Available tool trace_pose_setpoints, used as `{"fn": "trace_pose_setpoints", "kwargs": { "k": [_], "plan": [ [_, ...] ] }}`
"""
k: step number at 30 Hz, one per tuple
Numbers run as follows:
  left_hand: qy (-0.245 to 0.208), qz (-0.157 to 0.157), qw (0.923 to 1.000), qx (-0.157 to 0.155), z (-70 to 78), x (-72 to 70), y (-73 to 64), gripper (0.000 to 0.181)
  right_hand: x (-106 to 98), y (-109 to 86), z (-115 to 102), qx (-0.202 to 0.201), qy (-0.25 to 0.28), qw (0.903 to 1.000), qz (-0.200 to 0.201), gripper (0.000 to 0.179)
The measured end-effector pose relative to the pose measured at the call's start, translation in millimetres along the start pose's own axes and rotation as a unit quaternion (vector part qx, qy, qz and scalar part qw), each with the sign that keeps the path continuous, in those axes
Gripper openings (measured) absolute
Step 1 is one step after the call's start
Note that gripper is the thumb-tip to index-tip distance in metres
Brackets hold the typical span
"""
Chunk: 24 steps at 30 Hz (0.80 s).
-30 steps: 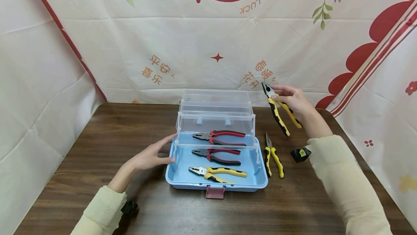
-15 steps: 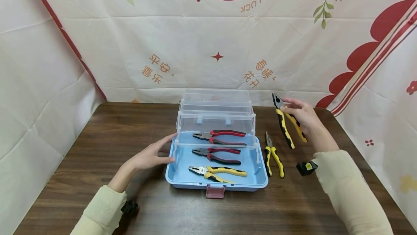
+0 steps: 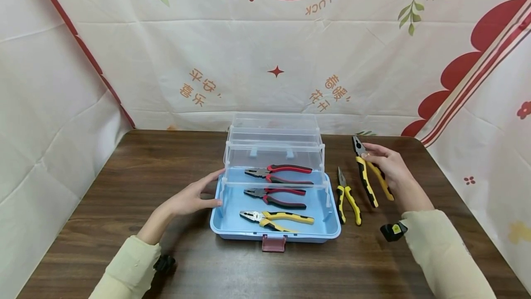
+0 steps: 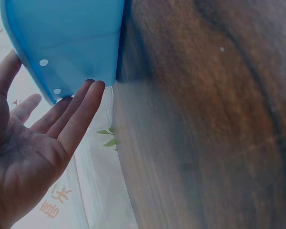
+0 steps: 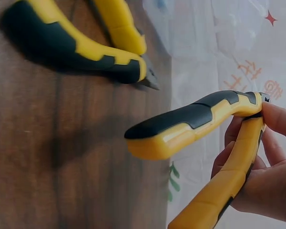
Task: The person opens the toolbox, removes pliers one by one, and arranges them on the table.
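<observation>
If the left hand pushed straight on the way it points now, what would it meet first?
The blue box, at once: the left hand points at its left side with fingers seemingly against it, though exact contact is hard to judge.

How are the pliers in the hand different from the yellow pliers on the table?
The held pliers have a broad, blunt nose; the table pliers, a thin, pointed one. The right hand pinches the held pliers; the table pliers lie beside the box. Both have yellow-and-black handles.
</observation>
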<state>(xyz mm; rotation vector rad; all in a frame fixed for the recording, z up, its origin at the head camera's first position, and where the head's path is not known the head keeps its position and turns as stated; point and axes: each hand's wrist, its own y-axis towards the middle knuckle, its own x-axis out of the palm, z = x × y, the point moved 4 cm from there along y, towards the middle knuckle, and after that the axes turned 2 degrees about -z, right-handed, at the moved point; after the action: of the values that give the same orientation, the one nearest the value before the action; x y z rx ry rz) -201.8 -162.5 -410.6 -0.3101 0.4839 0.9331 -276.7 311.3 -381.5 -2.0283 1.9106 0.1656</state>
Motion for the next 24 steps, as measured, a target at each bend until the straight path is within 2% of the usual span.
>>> {"fn": "trace_pose_setpoints", "kwargs": {
  "k": [7,15,24],
  "plan": [
    [0.003,0.002,0.9999,-0.009,0.0,0.3,-0.1,0.075,2,-4.8,16,0.020,0.033,0.9993,0.005,0.053],
    [0.009,0.004,0.9998,-0.014,-0.6,0.5,0.4,0.075,5,-7.7,35,0.077,0.037,0.9963,0.013,0.054],
    [0.010,0.002,0.9999,-0.005,-1.2,0.3,1.1,0.075,11,-9.6,47,0.108,0.016,0.9940,0.010,0.061]
  ]
}}
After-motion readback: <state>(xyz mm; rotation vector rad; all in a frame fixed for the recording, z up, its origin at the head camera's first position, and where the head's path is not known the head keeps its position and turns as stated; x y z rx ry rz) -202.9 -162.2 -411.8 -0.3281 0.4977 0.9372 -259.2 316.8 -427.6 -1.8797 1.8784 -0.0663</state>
